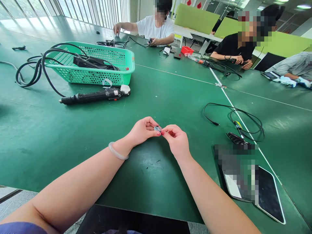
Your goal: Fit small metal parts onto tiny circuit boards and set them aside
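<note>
Between my two hands, above the green table (pixel 156 104), is a small grey and dark part (pixel 158 128) that looks like a little circuit board. My left hand (pixel 143 131) pinches it from the left with thumb and fingers. From the right, my right hand (pixel 175 138) has its thumb and forefinger closed at the part's edge. The fingertips of both hands nearly meet there and cover much of it. A pale bangle (pixel 118 151) circles my left wrist.
A green basket (pixel 95 77) with black cables stands at the back left, a black electric screwdriver (pixel 95 96) before it. On the right lie a thin cable (pixel 246 113), a black hair clip (pixel 237 139) and a phone (pixel 269 191). Other people work across the table.
</note>
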{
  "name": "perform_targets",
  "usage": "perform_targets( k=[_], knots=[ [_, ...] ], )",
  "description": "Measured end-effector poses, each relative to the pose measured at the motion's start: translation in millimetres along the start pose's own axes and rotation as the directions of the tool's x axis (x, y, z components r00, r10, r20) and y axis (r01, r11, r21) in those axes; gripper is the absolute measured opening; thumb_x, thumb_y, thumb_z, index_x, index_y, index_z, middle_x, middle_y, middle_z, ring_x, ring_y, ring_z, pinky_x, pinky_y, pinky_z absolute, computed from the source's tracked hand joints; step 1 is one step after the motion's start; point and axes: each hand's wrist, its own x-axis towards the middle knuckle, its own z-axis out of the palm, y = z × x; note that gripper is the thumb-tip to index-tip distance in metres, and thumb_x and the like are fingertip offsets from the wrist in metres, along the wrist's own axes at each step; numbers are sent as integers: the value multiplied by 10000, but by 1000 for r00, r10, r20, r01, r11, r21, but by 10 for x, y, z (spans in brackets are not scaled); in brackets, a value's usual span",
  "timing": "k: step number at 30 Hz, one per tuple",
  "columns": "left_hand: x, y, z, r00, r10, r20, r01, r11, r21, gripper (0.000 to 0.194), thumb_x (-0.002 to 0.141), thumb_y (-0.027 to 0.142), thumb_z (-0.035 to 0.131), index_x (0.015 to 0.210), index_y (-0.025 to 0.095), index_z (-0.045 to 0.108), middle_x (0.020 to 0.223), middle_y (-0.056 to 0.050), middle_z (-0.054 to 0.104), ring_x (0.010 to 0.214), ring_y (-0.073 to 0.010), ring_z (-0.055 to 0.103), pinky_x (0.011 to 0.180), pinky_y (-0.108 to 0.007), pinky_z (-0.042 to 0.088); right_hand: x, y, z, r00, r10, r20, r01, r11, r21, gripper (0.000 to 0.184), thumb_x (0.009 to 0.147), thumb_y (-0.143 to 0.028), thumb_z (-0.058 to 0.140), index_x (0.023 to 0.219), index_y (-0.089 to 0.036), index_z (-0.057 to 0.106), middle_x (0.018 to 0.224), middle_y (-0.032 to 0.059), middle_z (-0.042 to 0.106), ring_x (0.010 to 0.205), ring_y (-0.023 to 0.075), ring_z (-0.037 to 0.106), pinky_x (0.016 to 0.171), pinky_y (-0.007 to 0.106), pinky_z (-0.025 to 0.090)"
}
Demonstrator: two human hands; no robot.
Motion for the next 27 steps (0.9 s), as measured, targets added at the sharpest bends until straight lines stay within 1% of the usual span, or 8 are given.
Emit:
perform_targets(
  k=[3,8,11,17,20,23,25,27],
  knots=[
    [-1,-5,0,1000,-1,21,1,1000,-10,345,564,116,804,776,125,532,766,-33,698,703,-121,671,724,-289,531,-5,10,5,998,-50,-22,50,998,-30,54,738,-256,658,701,-221,676,787,10,602,714,138,534,635,283,433],
    [2,-4,11,1000,1,8,0,997,-75,346,564,126,807,776,126,534,748,-24,701,689,-104,662,711,-264,524,-54,-27,15,968,-238,-74,220,956,-195,69,786,-242,630,740,-232,680,802,2,592,607,108,476,561,270,411],
    [2,-1,14,1000,8,10,-7,996,-89,347,563,133,812,774,127,537,755,-24,703,695,-104,662,713,-264,522,-73,-55,19,957,-278,-85,247,932,-266,90,803,-231,609,749,-235,680,817,4,597,592,104,468,552,269,411],
    [-8,18,19,1000,15,13,-14,996,-87,339,566,122,812,768,122,540,750,-20,697,702,-101,660,718,-261,523,-56,-19,21,974,-222,-51,213,966,-143,44,755,-200,652,723,-229,661,791,-7,586,580,96,444,537,258,394],
    [-14,27,18,998,6,58,0,995,-96,354,562,115,814,784,120,539,758,-21,698,703,-101,660,715,-259,522,-34,-2,-1,982,-188,-23,186,980,-70,52,734,-195,663,694,-228,655,772,-11,584,614,103,467,557,257,394],
    [-21,27,17,994,0,111,14,993,-121,362,571,133,815,797,119,533,771,-27,702,708,-107,663,728,-273,522,19,13,-82,994,-106,27,106,994,-21,51,688,-221,698,705,-226,650,734,-23,572,588,99,448,556,257,388],
    [-25,26,17,993,1,121,15,991,-131,361,584,160,813,806,121,530,780,-33,704,722,-121,668,751,-300,521,72,34,-174,998,-30,56,31,999,-24,121,674,-254,706,783,-227,661,705,-30,557,559,95,427,553,259,391],
    [-25,27,18,995,5,96,7,991,-132,358,601,191,808,815,126,528,794,-36,704,739,-135,674,781,-328,515,128,66,-273,998,28,56,-21,994,-107,172,687,-277,686,848,-220,667,725,-19,578,558,100,430,571,271,410]
  ],
)
